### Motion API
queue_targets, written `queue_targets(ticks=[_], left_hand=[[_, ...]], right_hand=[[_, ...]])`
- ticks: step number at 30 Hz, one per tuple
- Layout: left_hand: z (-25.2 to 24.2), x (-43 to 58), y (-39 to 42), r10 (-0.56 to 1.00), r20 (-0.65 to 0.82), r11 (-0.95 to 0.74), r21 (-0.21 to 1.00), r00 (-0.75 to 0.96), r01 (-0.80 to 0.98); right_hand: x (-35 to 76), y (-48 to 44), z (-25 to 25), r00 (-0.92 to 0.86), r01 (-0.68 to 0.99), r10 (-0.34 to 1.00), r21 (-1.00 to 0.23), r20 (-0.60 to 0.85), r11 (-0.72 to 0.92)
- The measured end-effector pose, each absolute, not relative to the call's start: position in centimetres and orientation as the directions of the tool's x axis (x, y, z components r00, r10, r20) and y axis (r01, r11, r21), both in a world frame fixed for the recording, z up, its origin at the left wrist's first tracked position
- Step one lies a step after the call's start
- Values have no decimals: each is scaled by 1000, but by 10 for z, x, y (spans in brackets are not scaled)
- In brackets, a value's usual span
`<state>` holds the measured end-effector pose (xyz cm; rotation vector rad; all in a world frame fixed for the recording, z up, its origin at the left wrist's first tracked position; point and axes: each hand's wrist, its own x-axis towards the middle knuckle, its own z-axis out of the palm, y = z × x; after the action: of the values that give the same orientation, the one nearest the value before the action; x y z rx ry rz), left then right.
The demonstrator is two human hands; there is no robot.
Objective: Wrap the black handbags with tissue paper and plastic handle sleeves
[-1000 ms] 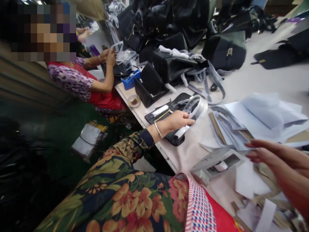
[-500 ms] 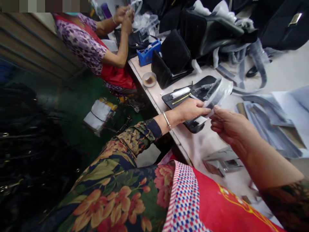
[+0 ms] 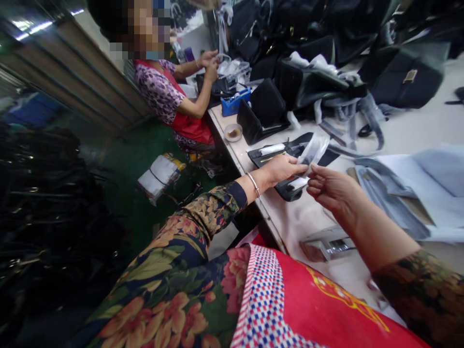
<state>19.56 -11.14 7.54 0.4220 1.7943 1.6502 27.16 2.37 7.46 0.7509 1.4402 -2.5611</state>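
Observation:
A loop of clear plastic wrap [image 3: 316,148] stands up between my two hands. My left hand [image 3: 282,170], with a bracelet at the wrist, pinches its lower left side. The fingers of my right hand [image 3: 328,186] are closed on the wrap's lower end, close beside the left fingertips. Under the hands lies a flat black leather piece [image 3: 288,193] with a zip and white padding, partly hidden by the left hand and the wrap.
Behind stand an open black case [image 3: 266,104], a small round dish [image 3: 233,132], a blue tape dispenser [image 3: 235,102] and black bags [image 3: 406,77]. Grey straps [image 3: 389,198] lie at right. Across the table corner a person [image 3: 159,92] in a red apron works.
The view has shifted, showing more of the person and the far bags. Both hands still hold the wrap, whose loop now looks narrower and more upright.

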Motion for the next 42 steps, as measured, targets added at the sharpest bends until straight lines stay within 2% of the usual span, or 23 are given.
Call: queue_targets(ticks=[3, 6, 12, 15, 19, 23, 26, 29, 32, 34, 37, 40, 42], left_hand=[[76, 200, -106, 636, -226, 188, 973, -738, -136], [69, 201, -100, 660, -191, 224, 973, -727, -52], [53, 182, -94, 730, -72, 308, 923, -680, 232], [51, 161, -95, 797, 19, 263, 890, -604, 374], [42, 118, -99, 891, 127, 104, 877, -436, 469], [31, 70, -99, 948, 209, -72, 875, -240, 479], [34, 37, -100, 978, 141, -64, 906, -155, 419], [43, 8, -97, 990, -112, 127, 971, -80, 204], [48, -10, -87, 940, -341, 340, 939, -6, -42], [46, -13, -79, 912, -407, 400, 910, -50, -105], [36, -7, -71, 878, -461, 430, 878, -127, -212], [25, 1, -71, 835, -533, 438, 793, -135, -423], [21, 4, -72, 815, -560, 430, 759, -152, -488]], right_hand=[[277, 29, 74, -843, 325, 140, -699, -519, -637], [282, 33, 69, -832, 284, 181, -683, -525, -673], [271, 40, 52, -816, 245, 210, -651, -539, -718], [256, 45, 50, -813, 266, 183, -633, -552, -727], [229, 45, 45, -801, 276, 168, -604, -574, -748], [204, 26, 40, -745, 183, 307, -623, -593, -760], [187, 4, 40, -656, 119, 469, -694, -592, -710], [172, -17, 40, -557, 200, 643, -836, -526, -511], [159, -31, 36, -505, 376, 801, -917, -322, -131], [152, -36, 31, -513, 477, 843, -870, -160, 126], [146, -38, 24, -592, 546, 805, -714, 42, 439], [144, -34, 21, -667, 550, 741, -615, 84, 565], [146, -24, 22, -702, 517, 711, -663, 33, 541]])
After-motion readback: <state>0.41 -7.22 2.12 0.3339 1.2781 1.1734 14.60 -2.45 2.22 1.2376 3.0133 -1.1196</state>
